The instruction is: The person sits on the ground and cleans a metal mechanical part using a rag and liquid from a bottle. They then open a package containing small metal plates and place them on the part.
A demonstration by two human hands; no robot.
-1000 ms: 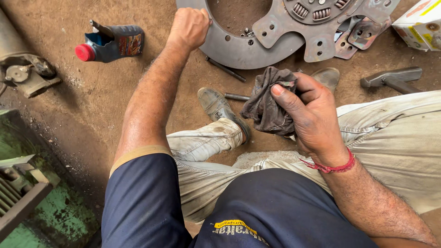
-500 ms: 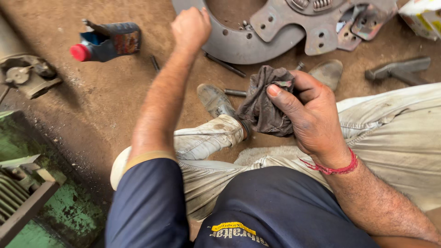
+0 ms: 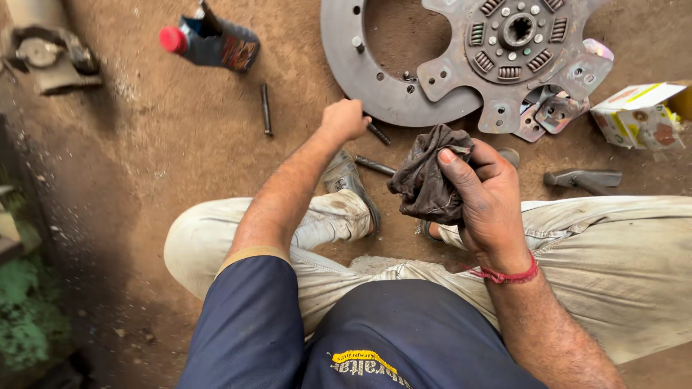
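Observation:
My left hand is a closed fist on the dirt floor, curled over the near end of a dark bolt just below the large grey ring plate. My right hand grips a crumpled dark rag above my knee; a red thread circles that wrist. A clutch disc with springs lies on the ring plate's right side. I sit with legs folded, one shoe beneath my left forearm.
A dark oil bottle with a red cap lies at top left, a loose bolt below it, another bolt by the shoe. Metal brackets, a cardboard box and a grey metal tool sit right. A machine part is far left.
My left hand has drawn back from the ring plate's edge down to the bolt on the floor. The view has shifted up, showing more of the clutch disc. The right hand keeps the rag.

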